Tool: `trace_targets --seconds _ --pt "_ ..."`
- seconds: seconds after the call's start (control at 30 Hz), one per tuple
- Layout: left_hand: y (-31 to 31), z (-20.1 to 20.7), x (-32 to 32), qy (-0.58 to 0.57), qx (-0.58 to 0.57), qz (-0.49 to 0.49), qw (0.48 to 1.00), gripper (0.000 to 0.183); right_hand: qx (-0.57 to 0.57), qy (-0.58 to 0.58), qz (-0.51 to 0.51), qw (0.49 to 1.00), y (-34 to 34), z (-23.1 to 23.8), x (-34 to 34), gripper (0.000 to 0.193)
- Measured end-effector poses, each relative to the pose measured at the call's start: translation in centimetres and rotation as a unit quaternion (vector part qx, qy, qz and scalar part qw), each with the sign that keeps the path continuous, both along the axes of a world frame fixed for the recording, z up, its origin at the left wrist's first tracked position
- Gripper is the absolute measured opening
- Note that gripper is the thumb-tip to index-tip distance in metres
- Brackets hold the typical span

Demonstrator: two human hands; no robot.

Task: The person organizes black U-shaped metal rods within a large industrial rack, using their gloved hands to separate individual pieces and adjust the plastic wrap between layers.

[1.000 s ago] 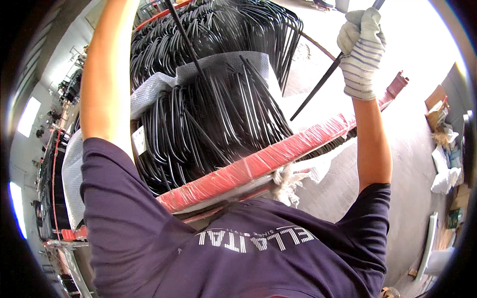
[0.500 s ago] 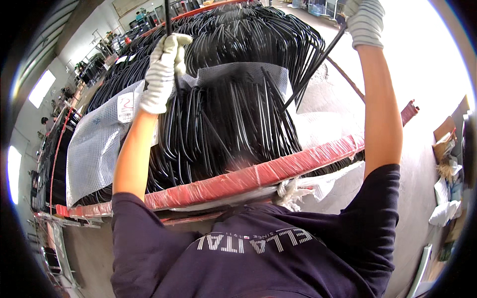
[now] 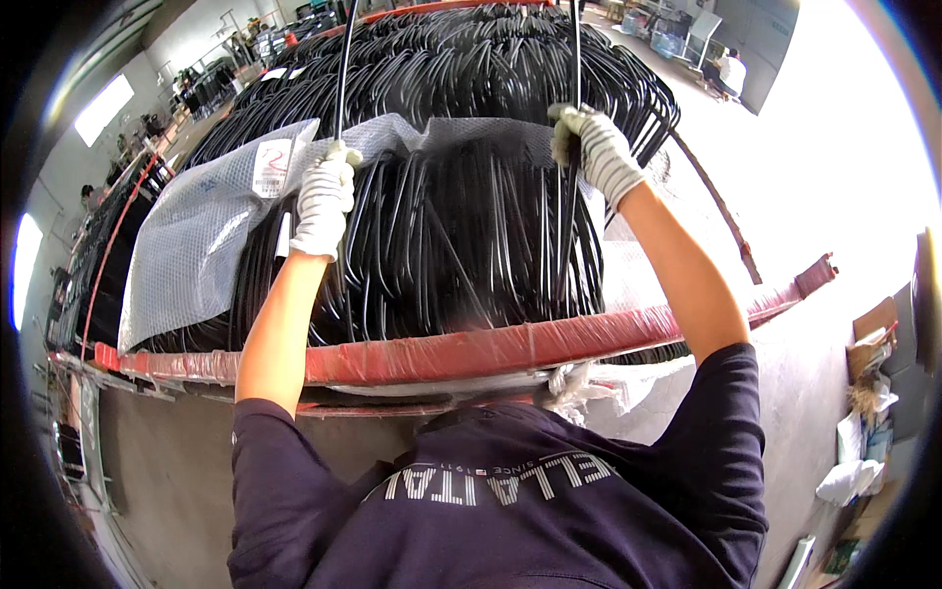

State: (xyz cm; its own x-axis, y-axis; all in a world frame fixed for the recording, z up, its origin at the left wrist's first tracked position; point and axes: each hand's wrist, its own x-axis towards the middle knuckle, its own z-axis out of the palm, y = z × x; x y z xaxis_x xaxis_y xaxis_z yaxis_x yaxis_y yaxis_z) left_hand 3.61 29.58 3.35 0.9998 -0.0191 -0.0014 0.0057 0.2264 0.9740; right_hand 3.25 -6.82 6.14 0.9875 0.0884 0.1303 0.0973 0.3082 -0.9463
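Both my hands wear white-and-grey striped gloves. My left hand (image 3: 327, 201) is closed round a slim black tube (image 3: 343, 79) that rises past the top edge. Farther right, my right hand (image 3: 599, 157) grips a second upright black tube (image 3: 576, 49), whose lower part hangs down before the stack. Whether the two tubes join above the picture is hidden. Below and between my hands lies a dense stack of bent black tubes (image 3: 471, 245). A clear bubble-wrap sheet (image 3: 186, 255) with a white label (image 3: 271, 167) covers its left part and runs behind the front row.
A red beam (image 3: 422, 360) wrapped in clear film crosses in front of me, with knotted white plastic (image 3: 574, 385) under it. More bent tubes (image 3: 471, 59) fill the far side. A person (image 3: 728, 74) crouches at the back right. White sacks (image 3: 849, 481) lie at the right.
My right hand has come down and to the left, and its tube has swung from slanted to nearly upright. My left hand is lower. The view has shifted slightly.
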Motion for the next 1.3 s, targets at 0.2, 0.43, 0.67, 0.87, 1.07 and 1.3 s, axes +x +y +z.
trace_targets --seconds 0.2,0.43,0.67,0.87,1.07,1.3 --pt "-0.6 -1.0 -2.6 -0.067 0.012 0.071 0.995 0.028 -0.073 0.221 0.014 0.972 2.4 -3.6 -1.7 0.013" --pt "-1.2 -3.0 -2.9 0.009 0.05 0.097 0.994 0.014 -0.032 0.271 0.084 0.958 0.9 -7.3 -1.4 0.013" --pt "-1.5 -4.3 -3.2 0.031 0.066 0.083 0.994 0.007 -0.091 0.323 0.132 0.933 -0.3 -8.9 -1.3 0.014" --pt "-0.7 -6.9 -2.7 0.037 0.036 0.04 0.998 0.008 -0.114 0.296 0.09 0.944 -0.1 -9.5 -0.6 0.025" --pt "-0.5 -5.3 -3.2 0.089 0.093 -0.067 0.989 0.01 -0.253 0.288 0.031 0.923 -1.0 -11.3 1.3 0.011" --pt "1.7 -5.3 -2.3 0.197 0.124 -0.129 0.964 0.035 -0.203 0.29 -0.009 0.935 -0.4 -9.9 0.1 0.015"
